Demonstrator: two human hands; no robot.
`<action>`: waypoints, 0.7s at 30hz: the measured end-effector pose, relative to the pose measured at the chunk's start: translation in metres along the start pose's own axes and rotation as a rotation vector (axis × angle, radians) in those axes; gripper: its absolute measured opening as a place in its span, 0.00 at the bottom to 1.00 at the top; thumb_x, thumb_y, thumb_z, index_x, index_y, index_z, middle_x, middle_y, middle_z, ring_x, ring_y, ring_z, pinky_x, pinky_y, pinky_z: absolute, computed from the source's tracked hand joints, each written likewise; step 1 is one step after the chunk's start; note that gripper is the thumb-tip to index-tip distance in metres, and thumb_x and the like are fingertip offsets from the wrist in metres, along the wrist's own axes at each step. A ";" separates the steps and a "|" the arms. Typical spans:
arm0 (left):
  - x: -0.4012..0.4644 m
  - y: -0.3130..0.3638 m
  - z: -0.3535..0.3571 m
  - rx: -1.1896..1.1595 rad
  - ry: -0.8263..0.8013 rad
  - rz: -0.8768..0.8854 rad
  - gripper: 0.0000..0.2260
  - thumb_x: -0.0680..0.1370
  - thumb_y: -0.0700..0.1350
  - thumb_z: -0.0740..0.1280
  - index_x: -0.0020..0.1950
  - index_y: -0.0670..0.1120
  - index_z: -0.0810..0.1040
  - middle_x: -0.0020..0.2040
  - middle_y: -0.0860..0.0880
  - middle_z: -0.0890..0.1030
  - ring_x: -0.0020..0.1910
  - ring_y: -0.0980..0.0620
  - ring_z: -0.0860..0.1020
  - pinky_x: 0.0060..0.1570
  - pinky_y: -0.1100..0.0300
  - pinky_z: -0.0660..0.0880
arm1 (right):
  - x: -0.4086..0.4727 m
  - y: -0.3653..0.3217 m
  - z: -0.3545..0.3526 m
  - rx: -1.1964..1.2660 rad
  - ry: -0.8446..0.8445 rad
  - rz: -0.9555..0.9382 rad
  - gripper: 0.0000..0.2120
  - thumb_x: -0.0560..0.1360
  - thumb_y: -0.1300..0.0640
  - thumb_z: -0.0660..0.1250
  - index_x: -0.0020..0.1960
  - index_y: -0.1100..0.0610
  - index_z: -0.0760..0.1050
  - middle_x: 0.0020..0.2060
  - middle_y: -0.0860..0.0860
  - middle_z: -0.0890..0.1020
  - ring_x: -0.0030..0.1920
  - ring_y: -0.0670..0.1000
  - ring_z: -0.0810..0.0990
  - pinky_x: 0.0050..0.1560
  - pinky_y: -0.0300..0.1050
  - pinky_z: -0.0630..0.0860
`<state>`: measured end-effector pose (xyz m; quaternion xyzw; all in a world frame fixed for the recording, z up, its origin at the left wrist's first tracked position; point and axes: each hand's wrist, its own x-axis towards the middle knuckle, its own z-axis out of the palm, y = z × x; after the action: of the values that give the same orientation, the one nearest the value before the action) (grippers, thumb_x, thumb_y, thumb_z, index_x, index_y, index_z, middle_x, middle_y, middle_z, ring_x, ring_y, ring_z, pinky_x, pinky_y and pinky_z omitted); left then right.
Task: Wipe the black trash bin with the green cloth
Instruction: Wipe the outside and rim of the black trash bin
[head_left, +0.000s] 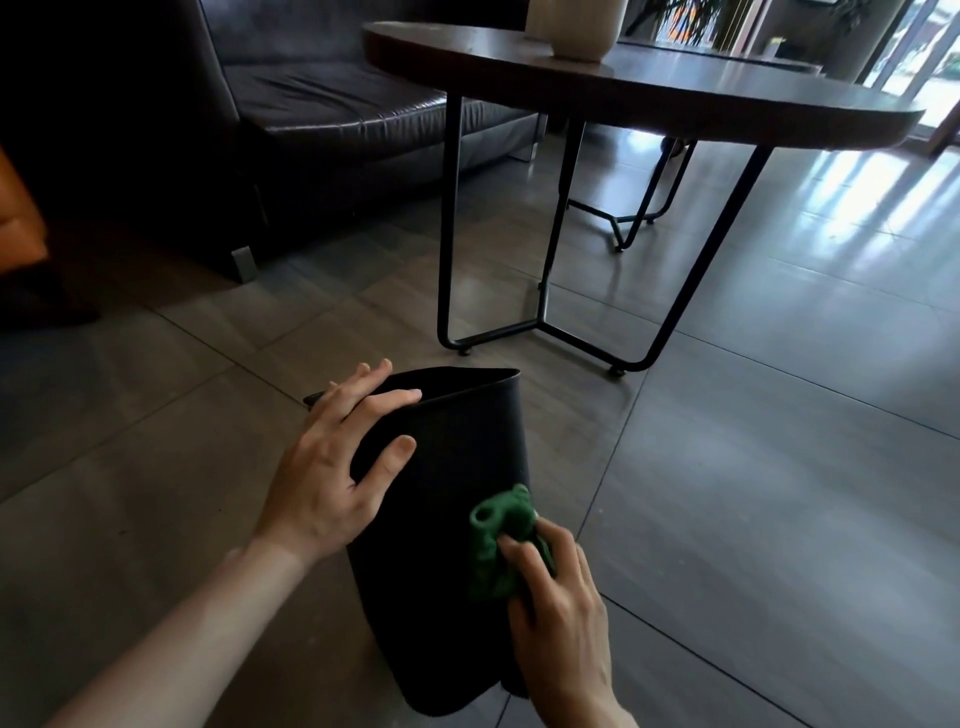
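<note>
The black trash bin (457, 447) stands on the tiled floor at bottom centre, tilted toward me with its open rim pointing away. My left hand (337, 462) grips its upper left side near the rim, fingers spread over the wall and thumb on the near face. A crumpled green cloth (498, 540) is pressed against the bin's right side, low down. My right hand (561, 623) is closed on the cloth from below and to the right. The bin's inside and far side are hidden.
A round dark wooden table (649, 88) on thin black metal legs (447, 234) stands just beyond the bin, with a pale vase (582, 26) on top. A dark leather sofa (311, 104) fills the upper left. Grey floor tiles (779, 467) stretch to the right.
</note>
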<state>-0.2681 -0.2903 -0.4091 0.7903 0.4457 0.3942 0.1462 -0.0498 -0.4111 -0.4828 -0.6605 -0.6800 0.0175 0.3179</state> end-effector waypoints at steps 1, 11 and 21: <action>0.000 0.001 0.000 0.004 -0.005 0.000 0.19 0.81 0.58 0.62 0.70 0.56 0.76 0.79 0.56 0.67 0.80 0.55 0.61 0.79 0.50 0.57 | -0.007 0.005 0.000 0.005 -0.026 0.014 0.25 0.62 0.72 0.79 0.55 0.54 0.83 0.59 0.57 0.81 0.52 0.59 0.83 0.29 0.50 0.81; 0.002 0.018 0.007 0.076 -0.010 0.036 0.19 0.81 0.58 0.62 0.70 0.55 0.77 0.78 0.55 0.68 0.79 0.55 0.63 0.76 0.65 0.54 | -0.009 0.040 -0.027 0.173 0.059 0.436 0.21 0.67 0.70 0.74 0.53 0.49 0.81 0.50 0.46 0.78 0.46 0.52 0.82 0.45 0.42 0.74; 0.005 0.023 0.023 0.098 0.024 0.110 0.17 0.81 0.55 0.64 0.69 0.55 0.78 0.78 0.54 0.69 0.79 0.53 0.64 0.74 0.44 0.67 | 0.045 -0.029 -0.020 0.314 0.318 0.163 0.28 0.70 0.69 0.76 0.67 0.50 0.79 0.63 0.49 0.75 0.62 0.44 0.77 0.60 0.34 0.76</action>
<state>-0.2354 -0.2961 -0.4076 0.8151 0.4221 0.3887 0.0800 -0.0635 -0.3822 -0.4355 -0.6501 -0.5547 0.0443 0.5173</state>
